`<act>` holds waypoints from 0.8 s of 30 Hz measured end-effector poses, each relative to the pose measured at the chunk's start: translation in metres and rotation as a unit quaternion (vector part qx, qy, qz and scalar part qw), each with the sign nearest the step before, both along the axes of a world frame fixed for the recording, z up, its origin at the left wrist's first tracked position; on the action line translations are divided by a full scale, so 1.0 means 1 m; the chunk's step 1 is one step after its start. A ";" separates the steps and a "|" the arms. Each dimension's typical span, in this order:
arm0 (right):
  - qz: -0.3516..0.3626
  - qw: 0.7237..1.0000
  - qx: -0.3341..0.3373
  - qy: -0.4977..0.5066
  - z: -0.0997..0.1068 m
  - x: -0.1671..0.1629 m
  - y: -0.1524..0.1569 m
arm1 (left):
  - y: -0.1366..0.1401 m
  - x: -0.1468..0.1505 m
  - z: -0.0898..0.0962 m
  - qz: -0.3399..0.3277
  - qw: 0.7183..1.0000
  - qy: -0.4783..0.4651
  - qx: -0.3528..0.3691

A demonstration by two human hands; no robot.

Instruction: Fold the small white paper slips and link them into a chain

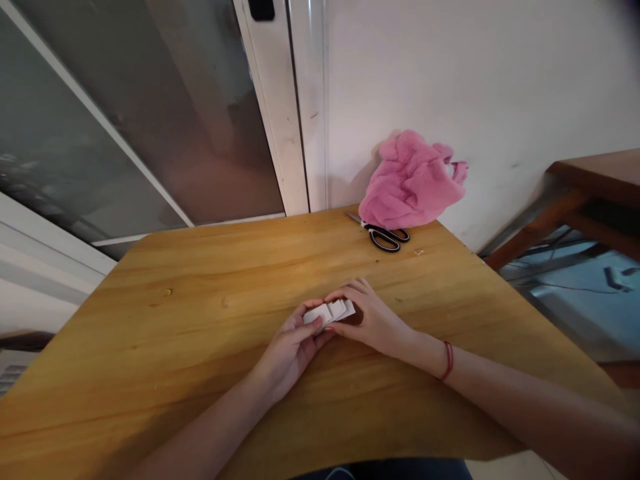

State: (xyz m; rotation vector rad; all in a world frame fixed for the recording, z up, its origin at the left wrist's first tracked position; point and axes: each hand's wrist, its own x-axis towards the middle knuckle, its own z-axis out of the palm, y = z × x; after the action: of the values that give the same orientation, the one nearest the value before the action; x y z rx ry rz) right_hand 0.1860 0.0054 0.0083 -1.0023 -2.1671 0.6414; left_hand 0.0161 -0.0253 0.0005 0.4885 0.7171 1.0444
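A small white object [317, 314] of flat, stepped layers is held between both hands above the middle of the wooden table; its exact kind I cannot make out. My left hand [294, 343] is closed on its left end, thumb pressed on top and fingers beneath. From the right, my right hand [367, 317] pinches the other part, fingers along the far edge and thumb along the near one. A red cord bracelet [448, 361] circles the right wrist.
Black-handled scissors [385, 237] lie at the table's [225, 267] far edge, blades partly under a crumpled pink fluffy cloth [413, 183]. A white wall and a glazed sliding door [200, 113] stand behind. Another wooden table [600, 173] is at the right.
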 end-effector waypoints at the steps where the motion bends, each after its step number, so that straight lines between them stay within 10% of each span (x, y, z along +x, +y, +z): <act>1: 0.000 1.000 0.000 0.003 0.000 0.000 0.000 | 0.000 0.000 0.000 -0.004 1.000 -0.001 0.001; 24: -0.091 0.988 0.072 0.102 0.013 0.011 0.003 | 0.005 -0.006 -0.007 0.055 0.999 -0.003 -0.001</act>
State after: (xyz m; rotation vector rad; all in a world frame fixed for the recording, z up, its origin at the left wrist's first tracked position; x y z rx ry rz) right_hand 0.1970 0.0087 0.0215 -0.9974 -1.8899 0.4730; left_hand 0.0101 -0.0208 -0.0061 0.4476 0.7460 1.1466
